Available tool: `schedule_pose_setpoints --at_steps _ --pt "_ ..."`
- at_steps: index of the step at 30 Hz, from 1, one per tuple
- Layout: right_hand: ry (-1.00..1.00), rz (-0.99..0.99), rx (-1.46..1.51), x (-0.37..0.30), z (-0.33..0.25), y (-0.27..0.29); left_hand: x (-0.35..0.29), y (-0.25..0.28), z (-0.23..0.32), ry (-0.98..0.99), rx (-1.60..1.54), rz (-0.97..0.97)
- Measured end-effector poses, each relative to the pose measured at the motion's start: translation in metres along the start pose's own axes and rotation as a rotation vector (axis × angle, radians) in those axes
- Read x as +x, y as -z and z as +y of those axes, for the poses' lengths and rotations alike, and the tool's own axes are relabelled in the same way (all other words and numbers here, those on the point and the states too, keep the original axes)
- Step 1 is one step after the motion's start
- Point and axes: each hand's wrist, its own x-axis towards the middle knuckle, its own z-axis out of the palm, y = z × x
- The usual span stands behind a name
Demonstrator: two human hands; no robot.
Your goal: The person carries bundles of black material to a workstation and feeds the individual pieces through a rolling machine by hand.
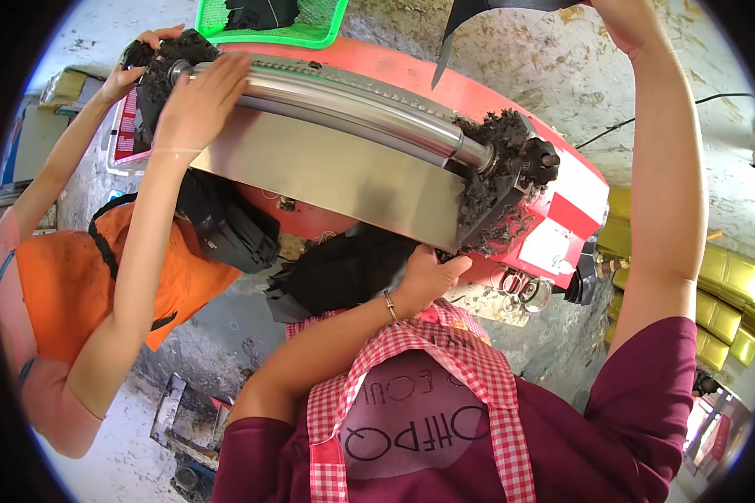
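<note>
A red machine (411, 71) carries a long steel roller (352, 109) above a flat steel plate (335, 180). Both roller ends are caked in black crumbly residue (499, 159). My left hand (428, 275) sits under the plate's lower right corner, closed on a dark black bundle (344, 272) that hangs below the plate. My right arm is raised at the right; my right hand (625, 21) at the top edge grips a black sheet (461, 21) with a pointed tip. A co-worker in orange has one hand (201, 96) on the roller's left end and the other (130, 71) behind it.
A green mesh basket (319, 33) with dark material stands behind the machine. Yellow crates (730, 302) are stacked at the right. A black cable (646, 117) runs across the rough grey floor. A black pouch (226, 230) hangs at the co-worker's front.
</note>
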Motion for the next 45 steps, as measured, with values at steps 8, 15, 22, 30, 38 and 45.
schedule_pose_setpoints --at_steps 8,15,22,30,38,45 --pt "-0.095 -0.022 0.041 -0.005 0.000 -0.003 -0.002 0.002 -0.007 -0.044 0.162 0.053" --pt "-0.049 0.024 0.000 -0.013 0.013 0.007 -0.041 0.059 0.026 -0.242 0.819 -0.214" --pt "-0.027 0.085 0.027 -0.036 0.034 -0.018 -0.063 0.138 0.031 -0.473 1.442 0.347" --pt "-0.057 -0.018 -0.065 -0.016 0.069 -0.032 -0.063 0.140 0.046 -0.797 1.359 0.283" --pt "0.497 -0.073 -0.495 0.015 0.060 -0.093 -0.128 0.106 0.142 -0.627 1.018 -0.140" --pt "0.530 -0.615 -0.507 -0.024 0.080 -0.154 -0.075 0.115 0.149 -0.275 0.710 0.094"
